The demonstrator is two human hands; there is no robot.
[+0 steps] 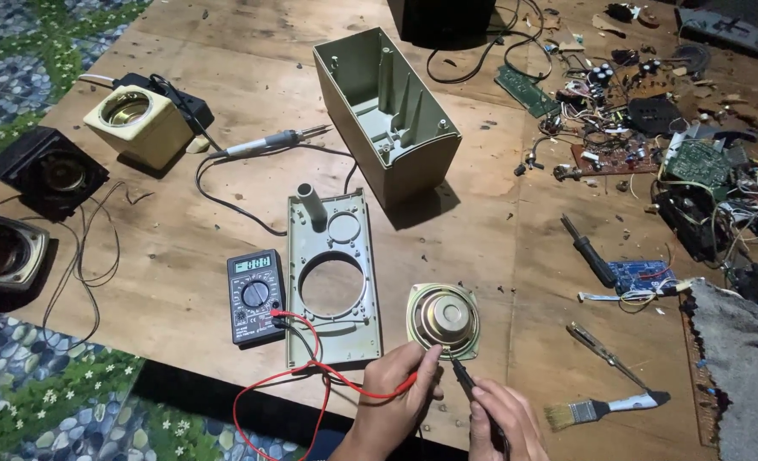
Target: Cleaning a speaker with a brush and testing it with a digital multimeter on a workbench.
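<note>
While both bare hands are working at the near edge of a plywood tabletop (481, 256), the left hand (396, 401) is pinching a red test probe (396, 386) between thumb and fingers, and the right hand (503, 420) is closing around a black test probe (464, 376), its tip pointing up and away. Both probe tips are meeting the near rim of a small round loudspeaker with a shiny metal back (444, 320), which is lying face down just beyond the fingertips. Red and black leads (276, 376) are running from the left hand to a dark grey digital multimeter (255, 296), sitting just left of and beyond that hand with its display lit. Between meter and speaker, a pale green plastic front panel with a large round cut-out (332, 277) is lying flat; farther away its matching hollow plastic box (385, 111) is standing open and empty. So the cabinet appears to be already taken apart and the speaker removed, with testing under way and reassembly seemingly not begun. A soldering iron (268, 143) is resting far beyond the left hand. Right of the right hand a paintbrush (601, 410) and a screwdriver (605, 352) are lying near, with scattered circuit boards and wires (652, 145) well beyond.
</note>
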